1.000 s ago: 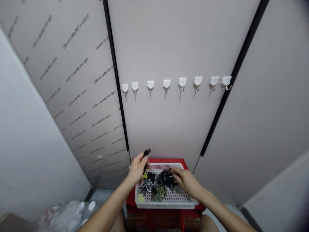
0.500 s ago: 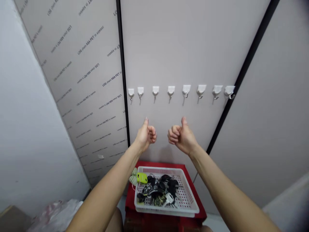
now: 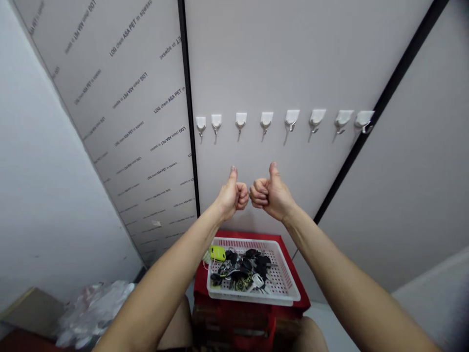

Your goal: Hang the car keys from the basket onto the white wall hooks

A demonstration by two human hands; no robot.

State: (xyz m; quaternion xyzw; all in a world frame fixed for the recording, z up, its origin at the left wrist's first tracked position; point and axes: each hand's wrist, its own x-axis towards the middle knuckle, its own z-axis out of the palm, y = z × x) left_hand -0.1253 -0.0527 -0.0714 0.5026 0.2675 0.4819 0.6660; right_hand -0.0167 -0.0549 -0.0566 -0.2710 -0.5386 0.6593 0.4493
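Observation:
My left hand (image 3: pixel 233 195) is curled into a fist with its thumb pointing up, and nothing shows in it. Close beside it, my right hand (image 3: pixel 271 194) makes the same thumb-up fist, also holding nothing. Both are in front of the pale panel, below a row of white stick-on hooks (image 3: pixel 266 119) with metal prongs that carry nothing. Under the hands, a white plastic basket (image 3: pixel 293 288) holds a heap of keys (image 3: pixel 244 271), mostly dark-headed. A yellow-green fob (image 3: pixel 217 253) lies at the basket's left corner.
The basket stands on a red cloth (image 3: pixel 301 302) over a box or stool between the knees. Black strips (image 3: pixel 190 98) divide the wall panels; the left panel (image 3: pixel 146 146) has printed lettering. Clear plastic bags (image 3: pixel 95 308) and a cardboard piece (image 3: pixel 31 310) lie lower left.
My two fists have come closer together, nearly touching, thumbs still up. The view has shifted so that the hooks and basket appear higher.

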